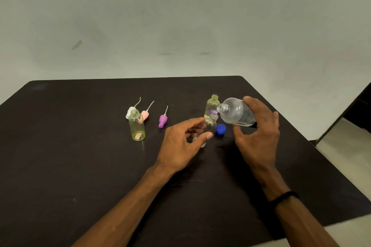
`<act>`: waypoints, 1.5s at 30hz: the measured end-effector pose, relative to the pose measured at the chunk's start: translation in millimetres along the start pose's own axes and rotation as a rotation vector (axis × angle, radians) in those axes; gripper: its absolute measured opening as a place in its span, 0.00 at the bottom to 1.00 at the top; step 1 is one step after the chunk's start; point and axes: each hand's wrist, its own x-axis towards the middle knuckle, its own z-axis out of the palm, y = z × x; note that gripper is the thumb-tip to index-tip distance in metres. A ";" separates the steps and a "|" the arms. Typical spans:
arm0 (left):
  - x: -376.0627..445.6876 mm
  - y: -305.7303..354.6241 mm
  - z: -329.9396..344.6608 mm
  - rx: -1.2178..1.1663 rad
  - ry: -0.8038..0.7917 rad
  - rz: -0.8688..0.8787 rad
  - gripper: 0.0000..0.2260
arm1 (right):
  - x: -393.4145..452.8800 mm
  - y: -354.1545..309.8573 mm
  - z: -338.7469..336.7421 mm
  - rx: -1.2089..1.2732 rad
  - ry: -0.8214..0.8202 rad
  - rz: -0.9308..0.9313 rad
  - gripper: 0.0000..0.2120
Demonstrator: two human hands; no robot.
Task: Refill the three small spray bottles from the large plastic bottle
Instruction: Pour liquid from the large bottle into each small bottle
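My right hand (259,126) grips the large clear plastic bottle (236,112), uncapped and tilted with its mouth pointing left, just above a small clear spray bottle (211,121). My left hand (184,142) wraps that small bottle, which stands on the dark table (80,166). A second small bottle (212,105), yellowish and open, stands right behind it. A third yellowish open bottle (137,126) stands apart at the left.
Three spray heads with dip tubes lie on the table: white (130,112), pink (145,114) and purple (163,120). The blue cap (220,128) lies below the big bottle. The table's right edge drops to a light floor (341,146).
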 end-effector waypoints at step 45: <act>-0.6 -1.1 -1.5 -0.040 -0.030 -0.009 0.21 | 2.2 2.7 -0.2 -0.113 -0.009 -0.093 0.39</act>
